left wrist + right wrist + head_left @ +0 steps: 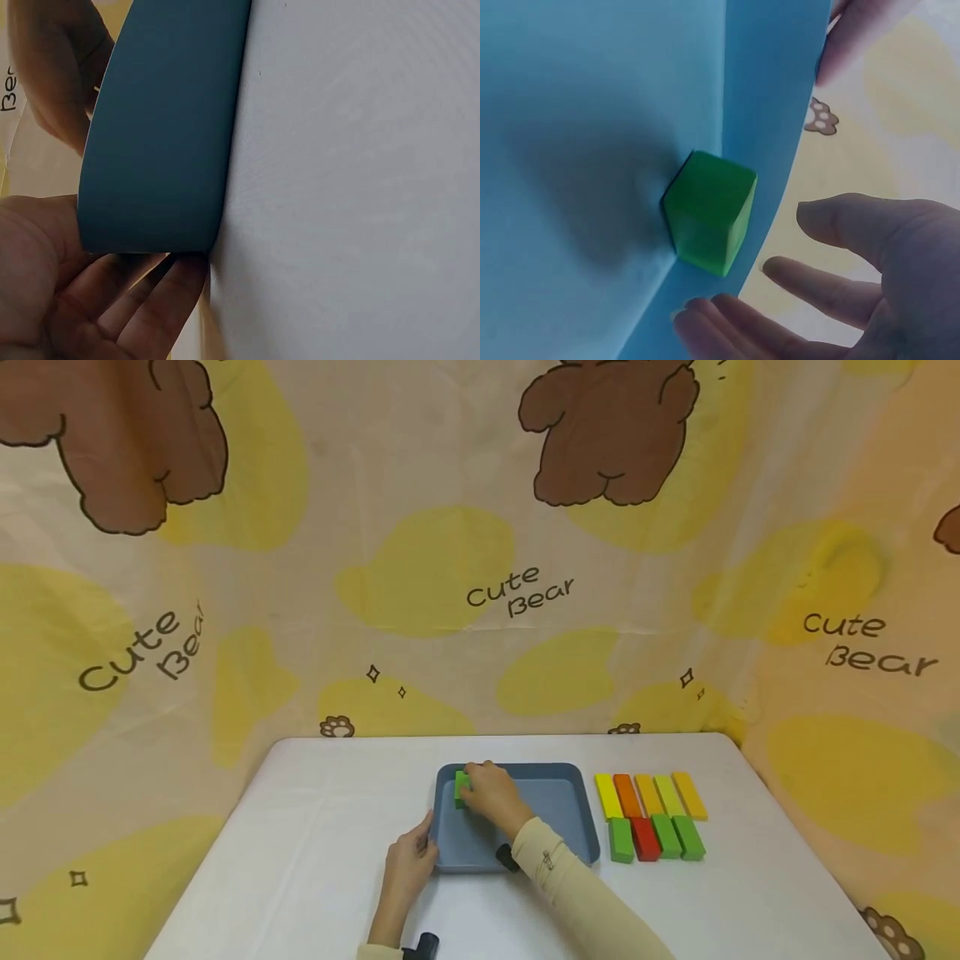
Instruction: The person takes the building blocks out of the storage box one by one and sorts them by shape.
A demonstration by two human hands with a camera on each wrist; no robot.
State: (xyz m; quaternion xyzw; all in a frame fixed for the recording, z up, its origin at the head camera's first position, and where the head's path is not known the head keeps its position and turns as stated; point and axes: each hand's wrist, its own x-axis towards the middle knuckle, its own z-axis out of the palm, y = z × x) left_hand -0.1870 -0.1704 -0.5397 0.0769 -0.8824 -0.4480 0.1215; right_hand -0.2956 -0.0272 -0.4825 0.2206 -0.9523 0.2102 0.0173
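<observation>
A blue-grey tray (555,806) lies on the white table. In its far left corner stands a green block (709,206), near the walls. My right hand (495,795) is over that corner, fingers overlapping the block in the head view. The right wrist view shows this hand's thumb and fingers (821,289) spread beside the block, holding nothing. At the tray's left side my left hand (408,864) holds the edge. In the left wrist view its fingers (161,307) reach down to the tray's base, while the thumb side lies at the rim, partly hidden.
Two rows of blocks lie right of the tray. The back row has yellow, orange and yellow-green blocks, among them an orange block (627,796). In the front row, a red block (645,839) lies among green blocks (621,841). A bear-print curtain (420,568) hangs behind the table.
</observation>
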